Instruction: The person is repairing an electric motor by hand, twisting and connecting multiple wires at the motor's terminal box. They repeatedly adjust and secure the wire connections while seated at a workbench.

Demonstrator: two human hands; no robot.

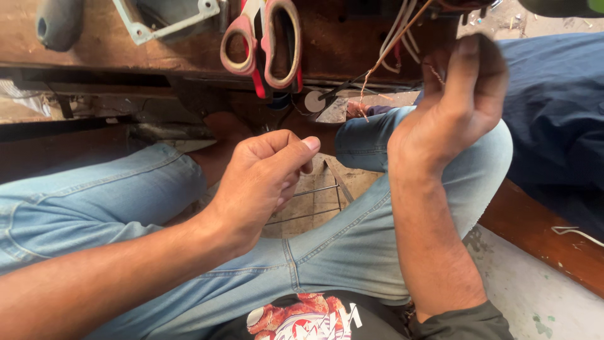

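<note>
Nearest, left hand (264, 179) curling loosely shut, apparently holding nothing, hovering over the jeans (352, 245). Farther and higher, right hand (456, 104) pinching copper wire (384, 60), grip closing around its upper end. Wire running down-left from that hand, long axis slanting toward the left hand. Beyond, scissors (264, 44) lying on the wooden desk (340, 38).

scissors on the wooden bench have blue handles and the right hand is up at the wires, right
Not quite. The scissors have red and pink handles, not blue, as the head view shows. The rest holds: they lie on the wooden bench, and the right hand is raised at the wires.
</note>
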